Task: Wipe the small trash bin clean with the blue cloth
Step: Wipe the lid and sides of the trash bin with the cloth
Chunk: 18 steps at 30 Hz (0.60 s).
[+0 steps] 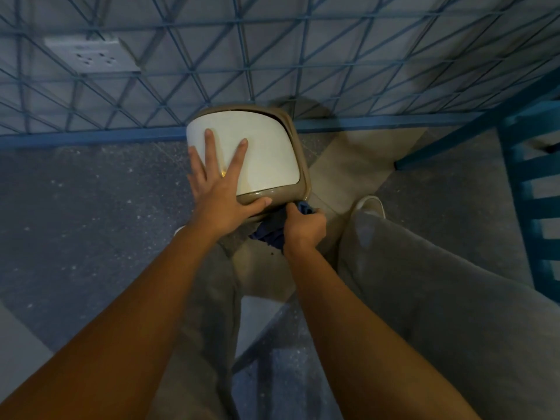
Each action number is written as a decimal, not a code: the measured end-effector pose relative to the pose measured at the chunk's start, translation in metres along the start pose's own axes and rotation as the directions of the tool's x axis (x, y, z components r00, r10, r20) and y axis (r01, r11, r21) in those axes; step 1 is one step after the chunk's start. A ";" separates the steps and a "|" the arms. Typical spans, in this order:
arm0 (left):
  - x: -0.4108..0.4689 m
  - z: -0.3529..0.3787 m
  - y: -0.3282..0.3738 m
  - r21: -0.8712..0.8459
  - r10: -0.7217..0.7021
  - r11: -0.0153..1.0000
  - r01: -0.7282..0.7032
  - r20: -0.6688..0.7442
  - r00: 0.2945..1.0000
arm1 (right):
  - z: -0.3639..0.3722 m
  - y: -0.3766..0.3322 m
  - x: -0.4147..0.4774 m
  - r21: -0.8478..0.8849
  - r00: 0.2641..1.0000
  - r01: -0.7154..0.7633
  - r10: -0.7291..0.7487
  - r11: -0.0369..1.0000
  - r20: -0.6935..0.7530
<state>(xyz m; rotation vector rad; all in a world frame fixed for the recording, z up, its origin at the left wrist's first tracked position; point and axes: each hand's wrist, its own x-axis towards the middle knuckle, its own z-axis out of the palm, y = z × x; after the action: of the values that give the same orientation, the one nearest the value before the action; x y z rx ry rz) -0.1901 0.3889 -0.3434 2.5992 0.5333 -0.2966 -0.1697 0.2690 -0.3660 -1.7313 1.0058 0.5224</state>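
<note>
Small trash bin (pixel 272 153) is sitting on the floor (pixel 75 222) close against the wall (pixel 303 56), approx. centre of view, just ahead of the person's legs. Seen from above: rounded-square shape, tan/brown plastic rim w/ a cream-white swing lid filling most of the top. A dark slit is showing along the lid's far edge. Lid surface is looking smooth, faintly streaked; small yellowish spot near the index finger of the left hand (pixel 219 189).

Left hand is lying flat on the lid's left side, fingers spread wide, thumb reaching along the near rim — pressing on the bin, not wrapped round anything.

Right hand (pixel 303 227) is sitting low at the bin's near right corner, fingers curled tight round the blue cloth (pixel 271 230), bunched up. Cloth is touching the bin's front face below the rim; a bit of it is poking out above the knuckles by the corner.

Hard to see:
- Bin's front & sides mostly hidden under the rim, hands & cloth; body colour below the rim can't be confirmed.
- Most of the cloth is in shadow, size & shape unclear.
- Right fingertips are tucked out of sight.
- Light is dim; floor is looking speckled grey w/ a paler tan strip under the bin.

Surroundings: wall is carrying a blue triangle-grid pattern, a wall socket (pixel 91 54) upper left. Blue-framed furniture (pixel 527 165) is cut off at right edge. Grey trouser legs (pixel 439 283) & one pale shoe (pixel 369 206) are showing beside the bin's right.
</note>
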 end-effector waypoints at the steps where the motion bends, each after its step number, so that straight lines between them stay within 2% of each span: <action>1: 0.000 0.000 0.000 0.002 -0.001 1.000 0.001 0.003 1.000 | 0.005 0.005 -0.005 0.003 1.000 -0.006 0.006 1.000 0.015; 8: 0.000 -0.003 0.000 0.002 0.004 1.000 -0.004 0.018 1.000 | 0.029 0.021 -0.032 0.061 0.981 -0.037 0.025 0.997 0.192; 12: 0.001 -0.005 0.000 0.008 -0.001 1.000 0.001 0.033 0.999 | 0.003 0.020 -0.023 0.026 0.971 -0.017 0.011 1.000 0.238; 18: -0.001 -0.014 0.002 0.011 -0.007 1.000 0.007 0.082 0.997 | -0.043 0.008 -0.009 0.106 0.957 -0.061 0.028 0.993 0.288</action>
<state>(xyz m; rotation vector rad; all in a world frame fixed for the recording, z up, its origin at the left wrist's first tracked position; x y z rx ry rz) -0.1883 0.3933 -0.3303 2.5830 0.5132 -0.4083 -0.1860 0.2322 -0.3471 -1.4847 0.8514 0.7092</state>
